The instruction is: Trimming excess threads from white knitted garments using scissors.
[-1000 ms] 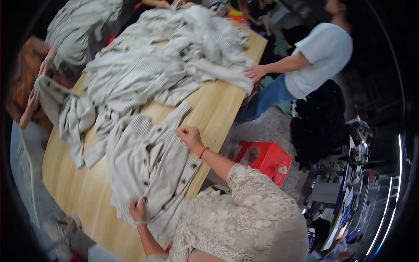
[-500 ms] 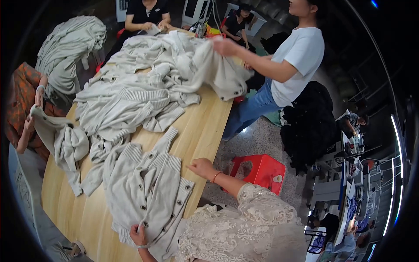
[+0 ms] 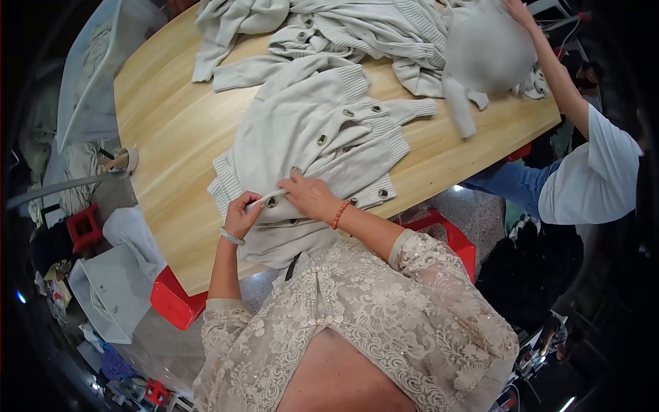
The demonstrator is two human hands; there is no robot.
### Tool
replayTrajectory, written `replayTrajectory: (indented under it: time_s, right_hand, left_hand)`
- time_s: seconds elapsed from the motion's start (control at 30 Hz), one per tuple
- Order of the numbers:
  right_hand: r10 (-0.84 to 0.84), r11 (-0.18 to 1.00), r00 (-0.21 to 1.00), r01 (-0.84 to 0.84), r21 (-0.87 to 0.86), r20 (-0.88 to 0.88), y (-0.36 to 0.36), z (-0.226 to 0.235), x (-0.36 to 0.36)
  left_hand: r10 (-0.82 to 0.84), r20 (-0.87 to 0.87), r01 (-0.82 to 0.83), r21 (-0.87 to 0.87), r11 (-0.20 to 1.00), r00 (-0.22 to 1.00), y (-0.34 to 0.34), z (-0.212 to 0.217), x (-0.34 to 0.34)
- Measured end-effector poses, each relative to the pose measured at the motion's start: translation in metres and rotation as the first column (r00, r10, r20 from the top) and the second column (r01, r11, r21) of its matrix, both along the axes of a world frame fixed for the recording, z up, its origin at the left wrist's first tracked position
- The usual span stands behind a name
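Note:
A pale grey knitted cardigan (image 3: 288, 130) with dark buttons and ribbed edges lies spread on the wooden table (image 3: 175, 130) in front of me. My left hand (image 3: 241, 215) pinches the cardigan's button edge close to one button (image 3: 272, 202). Fingers curled, my right hand (image 3: 310, 196) grips the same edge a little to the right. Between the two hands, a short stretch of that edge is raised. One sleeve (image 3: 408, 108) points right across the table, and the other sleeve lies toward the far left.
More grey cardigans (image 3: 364, 34) are heaped at the far side. On the right, a co-worker in a white T-shirt (image 3: 590, 178) handles a blurred knit garment (image 3: 489, 48). Red stools (image 3: 180, 299) stand by the table's near edge. A tape roll (image 3: 125, 162) sits at the left edge.
My right hand has come from beside the table's right edge onto the cardigan, gripping its button edge near my left hand. The view has turned and tilted downward.

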State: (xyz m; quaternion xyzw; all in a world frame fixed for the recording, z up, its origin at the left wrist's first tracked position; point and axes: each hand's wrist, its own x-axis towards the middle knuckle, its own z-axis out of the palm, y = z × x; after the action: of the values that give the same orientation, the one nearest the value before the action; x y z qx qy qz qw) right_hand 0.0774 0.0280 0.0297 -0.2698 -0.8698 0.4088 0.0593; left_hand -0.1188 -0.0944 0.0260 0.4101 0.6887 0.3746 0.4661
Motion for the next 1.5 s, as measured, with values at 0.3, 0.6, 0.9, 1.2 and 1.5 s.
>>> replayTrajectory:
  time_s: [0.3,0.6,0.9,1.2,1.5]
  right_hand:
    - [-0.076,0.978,0.995,0.063,0.199,0.059,0.022,-0.007,0.045]
    - [-0.084,0.974,0.996,0.079,0.212,0.016,0.017,0.002,0.042]
    - [-0.146,0.980,0.989,0.149,0.129,-0.034,0.006,-0.014,0.039]
    - [-0.232,0.969,0.972,0.233,0.077,-0.026,0.008,-0.007,0.034]
    - [-0.156,0.972,0.988,0.155,0.176,-0.009,0.008,0.004,0.038]
  left_hand:
    - [0.013,-0.554,0.207,0.334,0.920,0.833,0.050,0.017,0.053]
    - [-0.074,-0.632,0.226,0.164,0.960,0.771,0.098,-0.026,0.074]
    - [-0.095,-0.312,0.117,0.053,0.992,0.945,0.094,-0.047,0.058]
    - [0.012,0.257,-0.007,-0.018,1.000,0.966,0.087,-0.036,0.062]
    - [-0.014,0.423,0.068,-0.111,0.992,0.906,0.084,-0.027,0.048]
